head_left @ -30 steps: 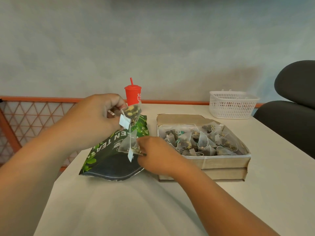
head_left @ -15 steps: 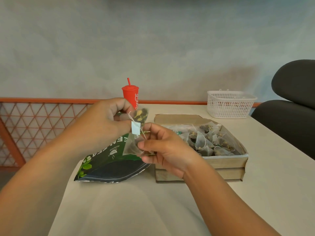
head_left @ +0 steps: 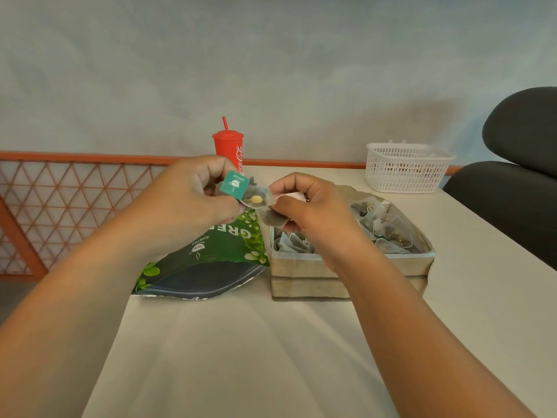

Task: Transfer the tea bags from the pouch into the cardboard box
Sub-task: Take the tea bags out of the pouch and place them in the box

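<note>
Pouch [head_left: 211,260] left of cardboard box [head_left: 346,267] on table [head_left: 271,357]; cup [head_left: 229,149] and basket [head_left: 404,167] behind.

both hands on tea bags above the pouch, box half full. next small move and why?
Probably: the right hand carries its tea bag a little right and drops it into the cardboard box. That bag already hangs by the box's near-left corner. The left hand holds a separate bag with a teal tag; the two look close, possibly tangled by strings, so ease them apart first.
</note>
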`<action>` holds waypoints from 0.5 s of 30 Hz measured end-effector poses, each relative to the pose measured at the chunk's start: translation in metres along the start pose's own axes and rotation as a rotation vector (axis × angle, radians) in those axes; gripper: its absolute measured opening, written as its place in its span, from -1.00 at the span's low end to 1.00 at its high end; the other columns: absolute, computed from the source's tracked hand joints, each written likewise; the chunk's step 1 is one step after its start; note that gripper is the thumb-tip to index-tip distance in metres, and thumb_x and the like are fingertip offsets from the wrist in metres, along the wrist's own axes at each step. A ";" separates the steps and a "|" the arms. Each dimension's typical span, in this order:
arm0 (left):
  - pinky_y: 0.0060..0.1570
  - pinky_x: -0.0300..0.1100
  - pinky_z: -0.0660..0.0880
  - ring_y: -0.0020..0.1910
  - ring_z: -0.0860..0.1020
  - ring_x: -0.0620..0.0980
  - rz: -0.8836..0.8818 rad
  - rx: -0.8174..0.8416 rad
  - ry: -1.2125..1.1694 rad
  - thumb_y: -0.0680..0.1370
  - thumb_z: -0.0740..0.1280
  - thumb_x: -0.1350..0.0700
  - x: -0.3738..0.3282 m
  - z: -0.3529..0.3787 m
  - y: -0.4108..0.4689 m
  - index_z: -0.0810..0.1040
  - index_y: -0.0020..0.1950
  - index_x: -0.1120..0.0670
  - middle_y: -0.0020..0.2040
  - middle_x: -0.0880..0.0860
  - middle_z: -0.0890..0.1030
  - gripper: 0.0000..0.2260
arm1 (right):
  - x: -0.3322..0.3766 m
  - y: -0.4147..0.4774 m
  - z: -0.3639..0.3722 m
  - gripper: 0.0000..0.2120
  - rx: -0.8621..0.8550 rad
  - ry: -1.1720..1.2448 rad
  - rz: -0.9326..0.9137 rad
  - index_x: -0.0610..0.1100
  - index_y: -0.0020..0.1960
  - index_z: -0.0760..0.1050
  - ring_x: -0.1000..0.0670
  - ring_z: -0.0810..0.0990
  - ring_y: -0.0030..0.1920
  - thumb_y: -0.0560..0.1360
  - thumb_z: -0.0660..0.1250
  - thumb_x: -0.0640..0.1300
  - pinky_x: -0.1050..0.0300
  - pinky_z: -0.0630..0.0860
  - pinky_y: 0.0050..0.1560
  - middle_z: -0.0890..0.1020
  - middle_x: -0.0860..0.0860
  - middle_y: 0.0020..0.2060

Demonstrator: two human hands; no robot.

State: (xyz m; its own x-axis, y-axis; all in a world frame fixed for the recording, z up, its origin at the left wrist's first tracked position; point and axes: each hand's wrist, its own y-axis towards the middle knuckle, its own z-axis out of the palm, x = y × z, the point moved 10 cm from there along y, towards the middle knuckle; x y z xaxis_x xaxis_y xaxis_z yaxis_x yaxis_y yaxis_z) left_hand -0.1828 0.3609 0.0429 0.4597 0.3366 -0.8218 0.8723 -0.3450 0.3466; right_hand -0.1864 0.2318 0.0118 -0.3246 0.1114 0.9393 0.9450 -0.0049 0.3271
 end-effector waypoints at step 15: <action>-0.08 0.00 0.55 -0.22 0.59 -0.03 -0.015 -0.220 -0.056 0.40 0.44 0.18 0.010 -0.007 0.008 0.60 -0.25 -0.03 -0.25 0.04 0.64 -0.89 | -0.002 0.000 -0.012 -0.79 -0.030 -0.112 -0.002 -0.08 -0.32 0.47 0.23 0.45 -0.51 0.48 0.34 -0.21 0.39 0.42 -0.44 0.52 0.14 -0.53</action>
State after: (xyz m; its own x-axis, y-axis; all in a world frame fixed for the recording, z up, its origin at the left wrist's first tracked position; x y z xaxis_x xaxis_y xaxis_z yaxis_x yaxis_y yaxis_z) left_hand -0.1697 0.3680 0.0406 0.4418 0.2885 -0.8495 0.8971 -0.1385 0.4195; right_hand -0.1860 0.2199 0.0110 -0.3183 0.2216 0.9217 0.9421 -0.0343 0.3336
